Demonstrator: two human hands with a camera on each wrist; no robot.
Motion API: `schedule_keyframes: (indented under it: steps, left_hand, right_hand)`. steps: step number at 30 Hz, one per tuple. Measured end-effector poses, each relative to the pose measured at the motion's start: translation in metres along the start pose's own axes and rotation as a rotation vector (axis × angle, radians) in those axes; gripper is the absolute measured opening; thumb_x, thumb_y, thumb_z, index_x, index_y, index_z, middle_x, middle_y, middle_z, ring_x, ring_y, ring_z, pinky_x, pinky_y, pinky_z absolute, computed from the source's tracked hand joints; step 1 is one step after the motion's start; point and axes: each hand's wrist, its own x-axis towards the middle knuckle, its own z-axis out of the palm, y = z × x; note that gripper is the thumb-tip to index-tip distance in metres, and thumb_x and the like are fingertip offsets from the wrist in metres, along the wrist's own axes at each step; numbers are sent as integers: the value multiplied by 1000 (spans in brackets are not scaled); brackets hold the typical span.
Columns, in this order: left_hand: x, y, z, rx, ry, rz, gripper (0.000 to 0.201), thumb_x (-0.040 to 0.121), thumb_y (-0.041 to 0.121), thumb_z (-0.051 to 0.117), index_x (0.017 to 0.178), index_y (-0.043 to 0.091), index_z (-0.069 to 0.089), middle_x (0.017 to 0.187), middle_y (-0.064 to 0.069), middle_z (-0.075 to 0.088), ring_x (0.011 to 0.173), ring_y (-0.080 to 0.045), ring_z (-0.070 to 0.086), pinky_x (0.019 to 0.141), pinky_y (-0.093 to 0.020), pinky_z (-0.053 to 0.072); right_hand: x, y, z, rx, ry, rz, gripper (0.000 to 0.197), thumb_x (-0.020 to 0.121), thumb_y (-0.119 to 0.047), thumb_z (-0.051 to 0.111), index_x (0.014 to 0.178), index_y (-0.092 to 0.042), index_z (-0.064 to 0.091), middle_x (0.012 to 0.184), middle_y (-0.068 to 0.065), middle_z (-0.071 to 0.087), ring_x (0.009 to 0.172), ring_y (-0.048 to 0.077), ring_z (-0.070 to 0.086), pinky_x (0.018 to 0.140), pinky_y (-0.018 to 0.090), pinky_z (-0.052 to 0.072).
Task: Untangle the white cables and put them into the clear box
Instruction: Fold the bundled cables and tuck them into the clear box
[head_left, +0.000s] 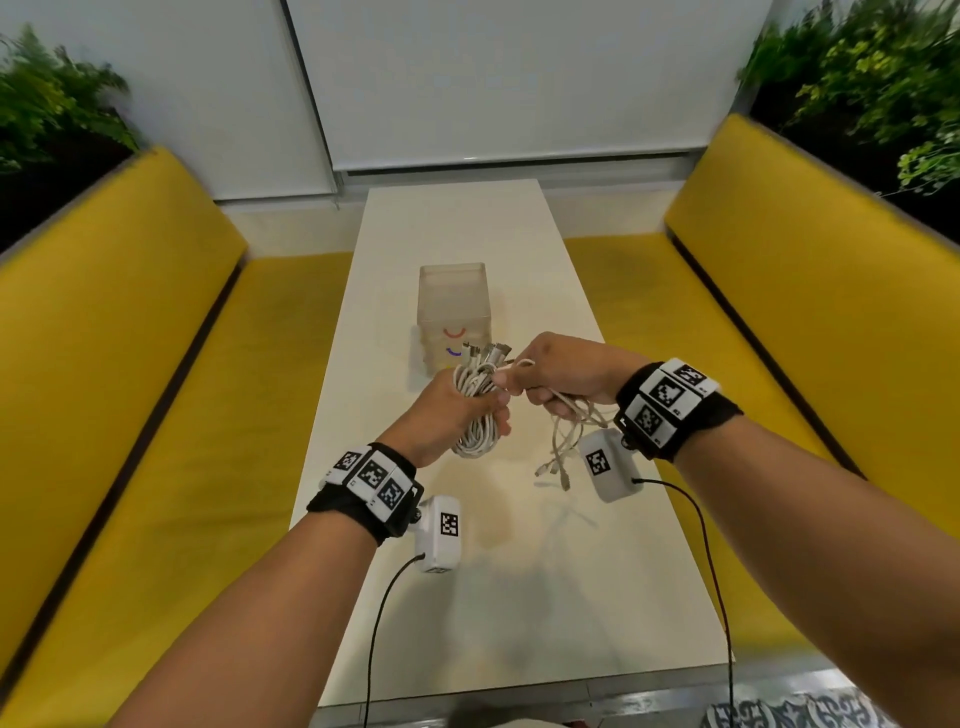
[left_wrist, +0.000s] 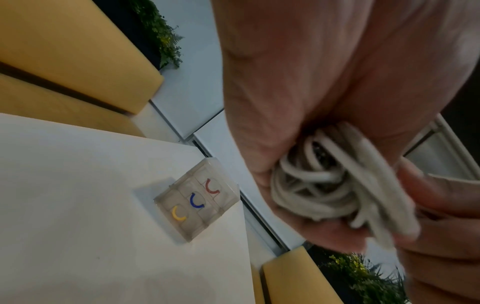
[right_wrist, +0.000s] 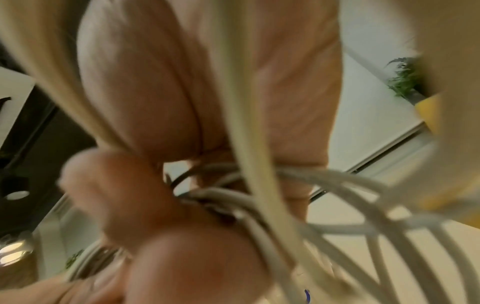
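Behind hands (head_left: 498, 395), clear box (head_left: 453, 299) partly hidden; cables (head_left: 475, 410) gripped.

Long narrow white worktop (head_left: 519, 597) between the yellow benches (head_left: 119, 364). Only thing sitting directly on it is the clear box (head_left: 453, 306), roughly mid-length, upright.

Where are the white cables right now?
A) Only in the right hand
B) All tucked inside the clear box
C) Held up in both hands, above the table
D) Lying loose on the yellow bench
C: the left hand grips a coiled bundle of white cables, the right hand holds dangling strands, and the clear box behind them holds no cable.
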Motion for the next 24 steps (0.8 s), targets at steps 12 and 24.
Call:
schedule_keyframes:
  steps: [12,24]
  left_hand:
    - [3,-11,-24,-152,144,-67,24,97,13,65,113,-4,58,56,-2,42,45,-18,41,47,-27,39]
    - [7,-14,-13,-121,642,-7,48,82,62,70,74,17,59,57,-4,45,45,-17,39,42,-25,31]
  right_hand:
    - [-5,15,-24,-48,-195,99,38,99,-29,62,63,-17,55,60,4,52,55,23,57,64,33,50]
    - [11,4,47,26,455,-144,27,102,-17,50,91,4,62,66,3,49,46,9,40,48,26,33]
